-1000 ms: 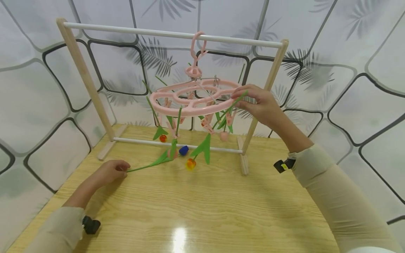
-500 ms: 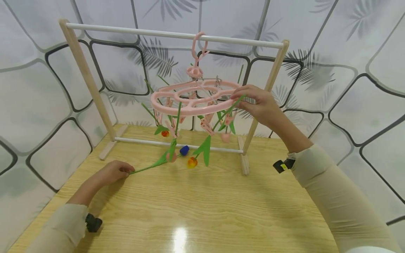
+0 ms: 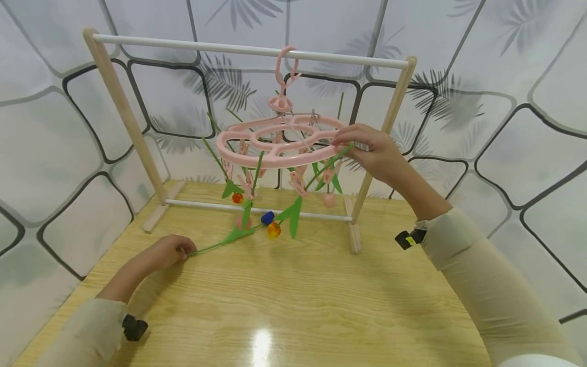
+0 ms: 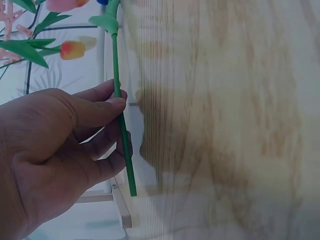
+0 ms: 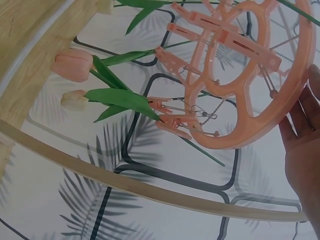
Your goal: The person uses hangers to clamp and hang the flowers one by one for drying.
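In the head view, my left hand is low over the table at the left, with a blue artificial tulip pointing away to the right. The left wrist view shows thumb and fingers pinching its green stem near the lower end. A pink oval clip hanger hangs by its hook from the rack's top bar. My right hand holds the hanger's right rim, thumb below and fingers above. Several artificial tulips dangle head-down from its clips, among them an orange-yellow one and a pink one.
The rack has a white top bar, a white lower bar and wooden posts on feet. It stands at the back of a wood-grain table. A patterned curtain rises behind and at both sides.
My left hand has shifted slightly right with the blue tulip's stem. The hanging tulips sway a little, and the hanger has moved slightly under my right hand, which keeps its hold.
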A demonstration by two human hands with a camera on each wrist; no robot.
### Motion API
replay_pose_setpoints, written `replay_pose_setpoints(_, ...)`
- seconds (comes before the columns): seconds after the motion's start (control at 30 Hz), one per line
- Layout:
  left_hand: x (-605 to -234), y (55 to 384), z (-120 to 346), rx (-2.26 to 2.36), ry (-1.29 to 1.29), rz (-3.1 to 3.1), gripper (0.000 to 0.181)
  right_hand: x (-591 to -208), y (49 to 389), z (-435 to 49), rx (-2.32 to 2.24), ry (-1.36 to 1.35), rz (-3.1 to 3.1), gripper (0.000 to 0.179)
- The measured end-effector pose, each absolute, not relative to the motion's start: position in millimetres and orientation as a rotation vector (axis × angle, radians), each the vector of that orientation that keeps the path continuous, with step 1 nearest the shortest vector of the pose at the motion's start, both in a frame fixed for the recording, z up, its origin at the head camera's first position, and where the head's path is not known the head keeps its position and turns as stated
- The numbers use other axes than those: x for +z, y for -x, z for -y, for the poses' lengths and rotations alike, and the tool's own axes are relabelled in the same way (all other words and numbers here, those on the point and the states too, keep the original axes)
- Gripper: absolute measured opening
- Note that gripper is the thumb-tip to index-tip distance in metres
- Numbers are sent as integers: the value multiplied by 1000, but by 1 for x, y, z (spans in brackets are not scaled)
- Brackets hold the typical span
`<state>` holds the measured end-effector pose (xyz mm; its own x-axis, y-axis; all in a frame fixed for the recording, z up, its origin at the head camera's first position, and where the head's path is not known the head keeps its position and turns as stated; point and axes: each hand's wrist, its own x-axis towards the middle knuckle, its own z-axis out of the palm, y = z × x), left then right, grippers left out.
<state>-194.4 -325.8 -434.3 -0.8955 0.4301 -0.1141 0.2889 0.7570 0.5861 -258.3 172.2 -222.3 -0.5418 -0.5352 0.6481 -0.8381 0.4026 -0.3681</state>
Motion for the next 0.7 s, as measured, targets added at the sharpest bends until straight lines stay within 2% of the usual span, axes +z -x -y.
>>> replay_pose_setpoints(0.4, -433, 181, 303, 954, -642, -2753, 23, -221, 255, -171, 964, -1188, 2221, 23)
replay_pose_setpoints(0.7, -437, 175, 270, 1026, -678, -2720, 36, -221, 251, -167, 971, -1216, 2177, 20)
